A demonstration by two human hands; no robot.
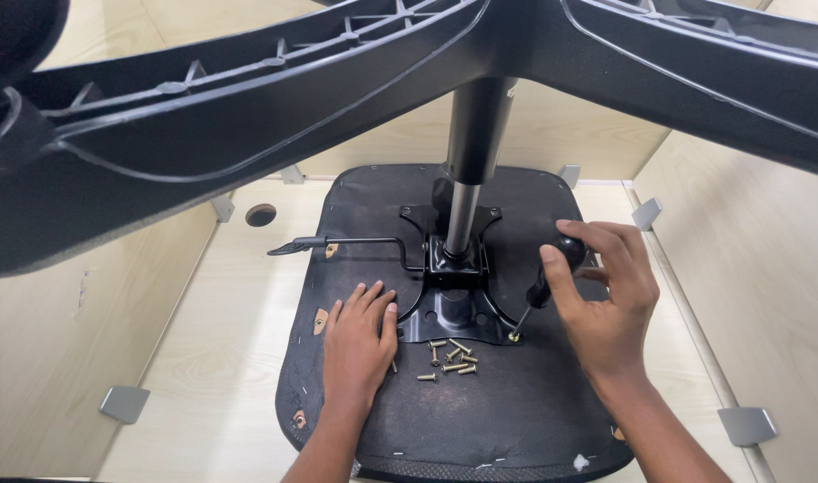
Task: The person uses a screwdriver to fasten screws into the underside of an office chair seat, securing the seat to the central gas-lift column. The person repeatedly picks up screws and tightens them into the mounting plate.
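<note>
Left hand (360,335) lies flat, grip released, steadying the upturned seat base (516,411); right hand (601,286) clenches a screwdriver (552,273) on the mounting plate (454,313), loose screws (451,358) at 6 o'clock.

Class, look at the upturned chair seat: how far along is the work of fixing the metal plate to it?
Done: the metal plate lies on the seat underside with the column standing in it.
In hand: the right hand holds a screwdriver on a screw at the plate's front right corner; the left hand presses the seat.
Left: loose screws lie unused.
</note>
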